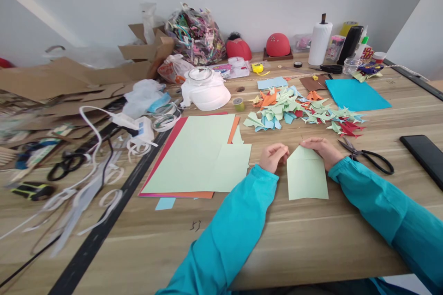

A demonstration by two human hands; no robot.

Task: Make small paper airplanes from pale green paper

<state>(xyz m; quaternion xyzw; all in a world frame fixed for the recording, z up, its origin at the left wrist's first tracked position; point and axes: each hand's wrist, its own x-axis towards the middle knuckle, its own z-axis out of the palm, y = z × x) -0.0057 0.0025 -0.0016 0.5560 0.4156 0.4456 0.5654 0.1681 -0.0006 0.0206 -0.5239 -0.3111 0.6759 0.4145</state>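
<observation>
Now pinches a peaked, pale green paper sheet [307, 177], seemingly few folds in, with the right hand [320, 150], beside the curled left hand [274, 156] of unclear grip, nearer than finished-looking multicoloured paper figures [286, 105].

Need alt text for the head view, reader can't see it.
The right hand grips the peaked top of a pale green sheet, with the left hand close beside its left edge. On the wooden table, folded paper pieces lie beyond, stacked coloured sheets left, scissors right.
</observation>
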